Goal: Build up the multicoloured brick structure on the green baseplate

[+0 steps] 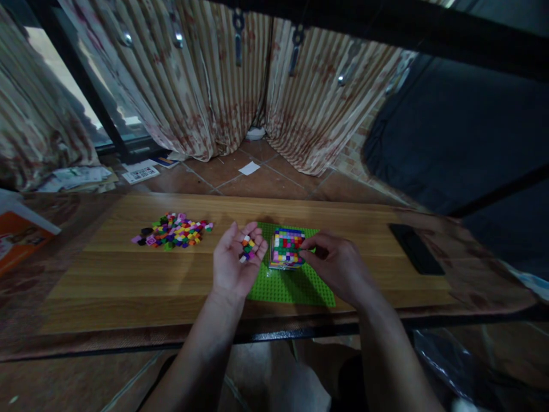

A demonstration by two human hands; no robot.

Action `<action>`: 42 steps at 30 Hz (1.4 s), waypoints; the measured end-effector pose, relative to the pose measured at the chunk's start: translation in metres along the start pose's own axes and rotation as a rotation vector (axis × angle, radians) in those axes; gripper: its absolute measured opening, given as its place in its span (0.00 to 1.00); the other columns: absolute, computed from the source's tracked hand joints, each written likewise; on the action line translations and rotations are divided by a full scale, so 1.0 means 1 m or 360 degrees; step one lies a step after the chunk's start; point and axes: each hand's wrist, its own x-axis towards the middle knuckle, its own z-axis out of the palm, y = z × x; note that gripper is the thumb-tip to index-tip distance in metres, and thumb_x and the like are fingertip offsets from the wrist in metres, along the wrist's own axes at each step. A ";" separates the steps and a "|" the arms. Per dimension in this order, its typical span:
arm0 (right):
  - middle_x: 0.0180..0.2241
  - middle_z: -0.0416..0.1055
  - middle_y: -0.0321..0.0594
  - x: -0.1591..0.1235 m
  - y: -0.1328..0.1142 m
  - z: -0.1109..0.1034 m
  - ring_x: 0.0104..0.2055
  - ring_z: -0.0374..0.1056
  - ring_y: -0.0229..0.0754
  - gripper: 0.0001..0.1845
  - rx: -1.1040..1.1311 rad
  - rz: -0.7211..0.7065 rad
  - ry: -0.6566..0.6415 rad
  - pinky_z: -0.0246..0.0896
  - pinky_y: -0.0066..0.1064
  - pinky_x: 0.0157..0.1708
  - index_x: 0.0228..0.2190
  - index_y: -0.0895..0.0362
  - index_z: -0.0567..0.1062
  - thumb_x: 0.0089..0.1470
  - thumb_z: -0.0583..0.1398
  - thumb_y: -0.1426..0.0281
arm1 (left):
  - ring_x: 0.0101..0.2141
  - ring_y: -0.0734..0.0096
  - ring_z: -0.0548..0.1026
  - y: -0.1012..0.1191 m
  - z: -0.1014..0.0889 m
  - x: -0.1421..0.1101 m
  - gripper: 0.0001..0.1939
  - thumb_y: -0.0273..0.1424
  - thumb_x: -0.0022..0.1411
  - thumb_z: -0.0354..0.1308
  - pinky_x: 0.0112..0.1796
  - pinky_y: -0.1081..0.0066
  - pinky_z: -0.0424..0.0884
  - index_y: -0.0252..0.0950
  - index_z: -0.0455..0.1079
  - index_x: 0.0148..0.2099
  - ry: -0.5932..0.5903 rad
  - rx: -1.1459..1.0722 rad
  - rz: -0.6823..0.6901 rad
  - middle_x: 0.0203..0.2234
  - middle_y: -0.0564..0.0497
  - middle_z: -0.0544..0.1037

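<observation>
My left hand (235, 260) is turned palm up and cupped, holding several small toy building bricks (247, 248) in white, yellow, orange, green and purple. Close to its fingertips, a many-coloured block built of bricks (286, 247) stands on a green studded baseplate (317, 289). My right hand (332, 257) is at the right side of that block, thumb and forefinger pinched together at its upper edge. Whether a brick sits between those fingertips is too small to make out.
A loose pile of coloured bricks (174, 232) lies on the left part of the wooden table (141, 286). A black phone-like slab (416, 250) lies at the right end. An orange-and-white package (23, 234) is at the far left. Curtains (206, 86) hang beyond the table.
</observation>
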 end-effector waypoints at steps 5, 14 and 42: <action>0.29 0.72 0.35 0.000 0.006 0.006 0.26 0.64 0.35 0.03 0.0135 0.0087 0.0033 0.58 0.30 0.29 0.28 0.55 0.77 0.49 0.62 0.72 | 0.27 0.74 0.73 0.001 -0.002 0.000 0.16 0.36 0.63 0.51 0.31 0.73 0.73 0.28 0.74 0.34 -0.0014 -0.0004 -0.0002 0.26 0.46 0.75; 0.29 0.73 0.37 0.003 0.022 0.016 0.30 0.66 0.39 0.05 0.0652 0.0338 0.0058 0.60 0.33 0.31 0.27 0.54 0.79 0.44 0.65 0.66 | 0.26 0.74 0.73 0.002 -0.001 -0.001 0.16 0.36 0.63 0.52 0.31 0.73 0.73 0.28 0.73 0.35 -0.0009 0.0010 0.0010 0.26 0.46 0.75; 0.22 0.70 0.33 0.007 0.012 0.020 0.22 0.66 0.33 0.19 0.1442 0.0824 0.0058 0.65 0.25 0.19 0.21 0.58 0.72 0.29 0.73 0.64 | 0.26 0.75 0.72 0.001 -0.001 0.000 0.15 0.35 0.63 0.51 0.31 0.73 0.72 0.28 0.73 0.34 -0.0015 0.0010 0.0007 0.26 0.46 0.75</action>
